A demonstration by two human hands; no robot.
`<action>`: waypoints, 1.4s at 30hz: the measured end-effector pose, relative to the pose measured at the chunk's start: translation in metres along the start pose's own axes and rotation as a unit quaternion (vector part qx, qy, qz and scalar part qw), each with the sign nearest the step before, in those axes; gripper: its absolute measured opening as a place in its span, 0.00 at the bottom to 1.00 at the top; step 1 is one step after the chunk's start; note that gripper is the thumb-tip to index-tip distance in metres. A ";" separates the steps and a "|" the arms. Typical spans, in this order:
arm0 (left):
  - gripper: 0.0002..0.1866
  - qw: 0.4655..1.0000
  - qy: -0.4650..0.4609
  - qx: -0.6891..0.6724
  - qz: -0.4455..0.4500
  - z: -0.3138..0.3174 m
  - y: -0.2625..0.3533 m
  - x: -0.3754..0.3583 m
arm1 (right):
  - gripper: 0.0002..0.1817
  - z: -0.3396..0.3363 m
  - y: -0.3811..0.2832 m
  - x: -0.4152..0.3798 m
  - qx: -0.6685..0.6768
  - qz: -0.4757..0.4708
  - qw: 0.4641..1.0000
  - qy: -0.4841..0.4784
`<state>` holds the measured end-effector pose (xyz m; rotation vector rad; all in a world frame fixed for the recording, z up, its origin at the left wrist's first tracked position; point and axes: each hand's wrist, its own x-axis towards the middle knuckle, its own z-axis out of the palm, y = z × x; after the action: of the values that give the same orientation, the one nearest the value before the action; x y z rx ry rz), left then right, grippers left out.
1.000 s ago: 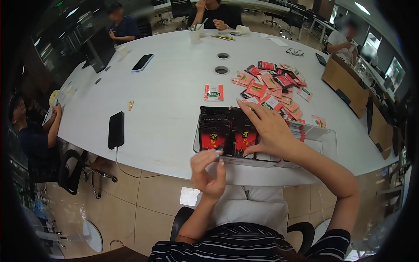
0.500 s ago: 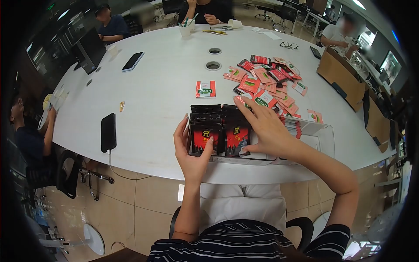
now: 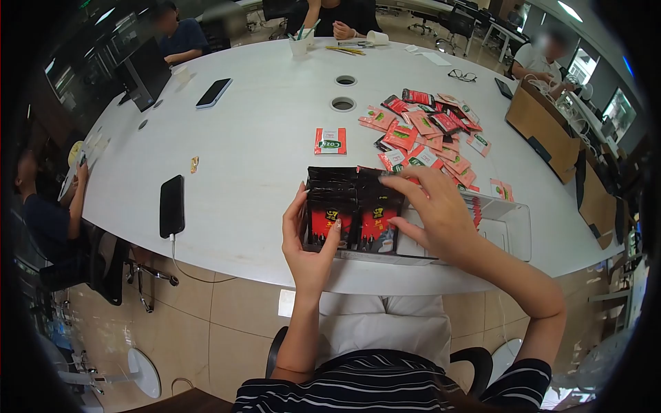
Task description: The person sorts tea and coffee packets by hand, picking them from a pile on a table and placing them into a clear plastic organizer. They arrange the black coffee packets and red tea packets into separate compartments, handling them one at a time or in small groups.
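Two rows of black-and-red coffee sachets (image 3: 377, 224) stand in the left part of a clear plastic box (image 3: 513, 224) at the table's near edge. My left hand (image 3: 310, 234) is wrapped round the left row, thumb on the front sachet. Over the right row, my right hand (image 3: 430, 210) has thumb and fingers apart, its fingertips at the top and side of the sachets. Pinkish sachets (image 3: 476, 210) stand further right in the box, partly behind my right hand. One red-and-white sachet (image 3: 331, 141) lies flat behind the box.
A heap of red and pink sachets (image 3: 420, 134) lies behind the box. Phones (image 3: 172, 206) rest at the left, one with a cable. Cardboard boxes (image 3: 544, 131) stand at the right, a cup of pens (image 3: 298, 46) at the back. Several people sit around the table (image 3: 241, 151).
The view has shifted slightly. My right hand's fingers have moved a little over the right row, and its thumb has come off the front sachet's lower edge.
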<state>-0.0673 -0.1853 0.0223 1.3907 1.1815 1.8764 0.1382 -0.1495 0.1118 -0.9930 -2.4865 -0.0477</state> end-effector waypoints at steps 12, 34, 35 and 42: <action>0.26 0.999 0.025 -0.046 0.000 -0.004 -0.003 -0.003 | 0.21 -0.005 -0.018 -0.011 0.159 0.047 0.947 -0.275; 0.27 0.997 0.040 0.017 0.056 -0.010 0.004 -0.010 | 0.35 -0.001 -0.046 -0.004 -0.030 -0.010 0.968 -0.249; 0.28 0.997 0.039 0.024 0.057 -0.010 0.005 -0.010 | 0.36 0.000 -0.047 -0.006 -0.038 -0.019 0.969 -0.243; 0.29 0.998 0.037 -0.056 -0.001 -0.007 -0.004 -0.012 | 0.36 -0.012 -0.041 -0.008 -0.008 -0.018 0.963 -0.269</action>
<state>-0.0699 -0.1954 0.0118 1.2683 1.0933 1.9767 0.1207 -0.1867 0.1245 -1.0801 -2.9965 0.2203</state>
